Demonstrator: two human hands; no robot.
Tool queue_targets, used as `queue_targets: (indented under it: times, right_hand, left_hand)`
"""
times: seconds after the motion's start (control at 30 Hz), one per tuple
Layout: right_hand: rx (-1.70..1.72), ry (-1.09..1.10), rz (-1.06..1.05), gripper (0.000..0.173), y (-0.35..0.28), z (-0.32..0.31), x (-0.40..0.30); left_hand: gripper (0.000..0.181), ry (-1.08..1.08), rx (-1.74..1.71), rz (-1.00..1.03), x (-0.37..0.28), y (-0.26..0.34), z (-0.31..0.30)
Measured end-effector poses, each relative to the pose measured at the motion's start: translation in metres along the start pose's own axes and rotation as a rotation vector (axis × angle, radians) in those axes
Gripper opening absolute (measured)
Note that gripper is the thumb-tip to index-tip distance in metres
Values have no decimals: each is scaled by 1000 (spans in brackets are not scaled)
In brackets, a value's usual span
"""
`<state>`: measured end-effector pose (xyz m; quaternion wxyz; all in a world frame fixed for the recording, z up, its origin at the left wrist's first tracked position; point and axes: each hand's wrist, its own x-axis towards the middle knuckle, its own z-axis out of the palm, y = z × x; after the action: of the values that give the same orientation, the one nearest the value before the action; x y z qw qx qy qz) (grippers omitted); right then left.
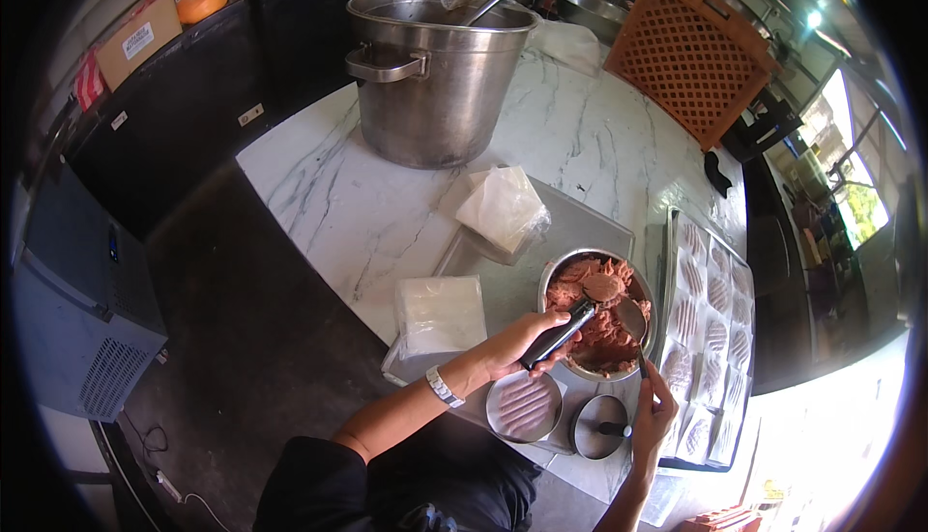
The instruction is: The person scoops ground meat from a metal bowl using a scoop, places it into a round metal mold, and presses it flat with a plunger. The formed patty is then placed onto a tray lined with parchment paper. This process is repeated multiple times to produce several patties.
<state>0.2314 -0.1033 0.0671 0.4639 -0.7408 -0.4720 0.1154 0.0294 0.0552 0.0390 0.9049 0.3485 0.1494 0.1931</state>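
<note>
My left hand [544,340] grips the black handle of a scoop [565,333], whose bowl is filled with ground meat over a metal bowl [544,293]. Pinched in my right hand [655,401] is a metal spoon [633,319], its head beside the scoop. Reddish ground meat [594,336] lines much of the bowl. Below my left hand, a ridged meat patty [523,405] lies inside a round metal ring mold on white paper. Close to my right wrist rests a round press [598,430] with a black knob.
A large tray [739,416] of patties on paper squares lies at right. Stacks of paper squares [441,314] and wrapped sheets [504,209] sit on a metal sheet [565,220]. A tall steel pot [435,97] and an orange plastic crate [692,61] stand farther back on the marble-patterned table [319,191].
</note>
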Motion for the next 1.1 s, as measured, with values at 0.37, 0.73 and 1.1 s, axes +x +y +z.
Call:
queue_targets:
  times: [0.37,0.73,1.1]
  right_hand:
    - [-28,-37,21,28,-1,-1,-6]
    - [-99,-104,0,27,-5,-3,-7]
    - [-155,13,-3,28,4,-13,-6]
  left_hand:
    - [44,23,24,10,0,0,0]
    - [44,13,67,24,3,-3,-2]
    - [44,-1,47,40,2,0,-2]
